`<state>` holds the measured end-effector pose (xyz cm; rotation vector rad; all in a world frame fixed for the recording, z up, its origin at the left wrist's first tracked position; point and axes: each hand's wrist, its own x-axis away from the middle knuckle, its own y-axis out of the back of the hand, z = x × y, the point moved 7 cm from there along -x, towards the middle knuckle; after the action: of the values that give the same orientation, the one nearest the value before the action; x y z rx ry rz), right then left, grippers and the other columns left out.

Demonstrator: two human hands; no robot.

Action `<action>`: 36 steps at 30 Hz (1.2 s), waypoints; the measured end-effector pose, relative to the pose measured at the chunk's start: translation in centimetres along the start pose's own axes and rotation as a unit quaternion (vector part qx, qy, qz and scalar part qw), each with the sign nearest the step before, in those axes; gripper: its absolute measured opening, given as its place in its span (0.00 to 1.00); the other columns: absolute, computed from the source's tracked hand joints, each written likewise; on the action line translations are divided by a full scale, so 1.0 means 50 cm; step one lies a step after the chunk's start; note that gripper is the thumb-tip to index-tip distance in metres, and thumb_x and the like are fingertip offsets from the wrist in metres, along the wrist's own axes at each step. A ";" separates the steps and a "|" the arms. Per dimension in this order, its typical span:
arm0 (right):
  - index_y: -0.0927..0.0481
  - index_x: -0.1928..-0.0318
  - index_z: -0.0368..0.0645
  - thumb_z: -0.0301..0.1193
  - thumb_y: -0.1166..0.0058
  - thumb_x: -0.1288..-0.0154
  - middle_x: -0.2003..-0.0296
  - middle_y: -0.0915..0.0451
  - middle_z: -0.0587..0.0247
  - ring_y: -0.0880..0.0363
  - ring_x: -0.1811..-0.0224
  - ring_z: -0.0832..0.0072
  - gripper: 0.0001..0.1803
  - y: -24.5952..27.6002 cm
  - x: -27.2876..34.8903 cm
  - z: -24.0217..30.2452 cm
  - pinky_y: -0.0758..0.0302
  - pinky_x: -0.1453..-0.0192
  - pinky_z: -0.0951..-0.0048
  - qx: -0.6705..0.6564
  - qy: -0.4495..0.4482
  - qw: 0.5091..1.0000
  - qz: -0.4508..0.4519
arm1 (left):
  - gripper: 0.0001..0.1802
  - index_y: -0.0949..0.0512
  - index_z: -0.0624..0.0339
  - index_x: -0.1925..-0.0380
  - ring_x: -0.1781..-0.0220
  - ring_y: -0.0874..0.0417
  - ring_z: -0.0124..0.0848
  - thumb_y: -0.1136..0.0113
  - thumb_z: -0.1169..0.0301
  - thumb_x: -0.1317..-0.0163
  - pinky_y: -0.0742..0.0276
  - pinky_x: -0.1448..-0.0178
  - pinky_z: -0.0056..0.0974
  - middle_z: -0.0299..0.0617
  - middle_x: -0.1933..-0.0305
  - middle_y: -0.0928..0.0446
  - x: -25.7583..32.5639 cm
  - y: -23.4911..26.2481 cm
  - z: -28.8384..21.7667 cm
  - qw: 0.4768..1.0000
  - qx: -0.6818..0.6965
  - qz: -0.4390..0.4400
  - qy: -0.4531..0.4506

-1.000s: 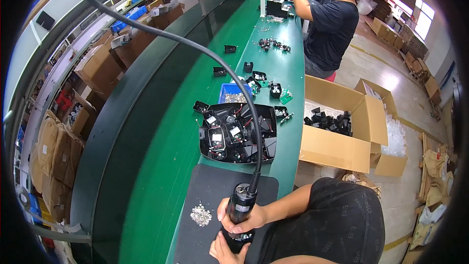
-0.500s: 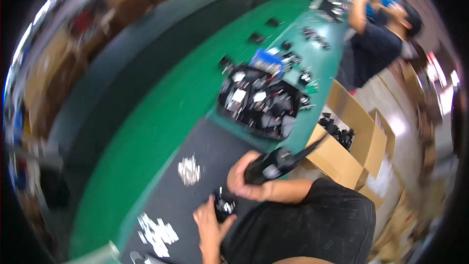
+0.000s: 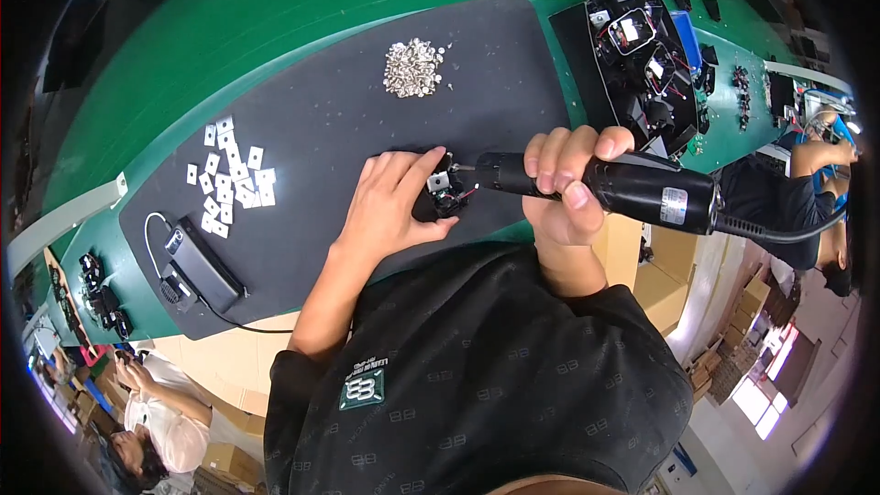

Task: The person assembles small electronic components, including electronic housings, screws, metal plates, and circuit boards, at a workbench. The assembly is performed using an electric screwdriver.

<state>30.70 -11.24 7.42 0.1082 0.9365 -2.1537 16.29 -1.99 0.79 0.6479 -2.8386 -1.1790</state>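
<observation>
My left hand [image 3: 390, 202] rests on the dark mat [image 3: 321, 92], thumb and fingers closed around a small black housing [image 3: 442, 185]. Inside the housing show a pale square plate and thin red wires. A black electric screwdriver [image 3: 655, 192] lies nearly level in my right hand [image 3: 570, 185], its fingers wrapped round the grip. Its bit reaches left to the housing beside the pale plate; whether it touches a screw is too small to tell. Farther up the mat lies a heap of small silvery screws [image 3: 412, 69]. White square plates [image 3: 229, 179] are scattered at the left.
At the right stands a black bin [image 3: 587, 69] full of housings and wired parts. A black power box [image 3: 202, 266] with a cable sits at the mat's lower left. An open carton [image 3: 665, 275] stands by my right arm. Other people [image 3: 170, 412] work at both sides.
My view has swung round. The screwdriver, earlier held away from the housing, now has its bit brought to it. My left hand stays on the housing.
</observation>
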 end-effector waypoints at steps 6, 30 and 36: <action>0.39 0.56 0.47 0.22 0.41 0.47 0.76 0.31 0.67 0.30 0.76 0.76 0.22 -0.009 0.012 -0.011 0.29 0.66 0.71 -0.013 -0.031 0.999 0.003 | 0.43 0.27 0.60 0.46 0.58 0.26 0.40 0.27 0.60 0.69 0.32 0.51 0.42 0.42 0.60 0.27 -0.004 -0.001 0.002 1.000 0.019 0.003 -0.007; 0.34 0.62 0.42 0.15 0.42 0.52 0.77 0.28 0.62 0.28 0.77 0.75 0.19 -0.036 0.002 -0.055 0.26 0.67 0.72 -0.054 -0.072 0.983 0.162 | 0.41 0.26 0.57 0.48 0.59 0.26 0.38 0.27 0.57 0.68 0.33 0.53 0.40 0.40 0.62 0.28 -0.012 -0.001 0.012 1.000 0.021 0.015 -0.007; 0.32 0.65 0.42 0.14 0.41 0.54 0.76 0.26 0.60 0.27 0.76 0.74 0.18 -0.053 -0.001 -0.059 0.26 0.68 0.73 -0.054 -0.075 0.964 0.250 | 0.41 0.26 0.57 0.48 0.58 0.27 0.38 0.27 0.56 0.68 0.33 0.53 0.41 0.40 0.62 0.28 -0.012 -0.002 0.012 1.000 0.019 0.001 -0.023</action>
<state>28.29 -8.15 6.87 0.1117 0.8317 -1.6182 16.77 -1.41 0.36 0.6269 -2.9056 -1.1567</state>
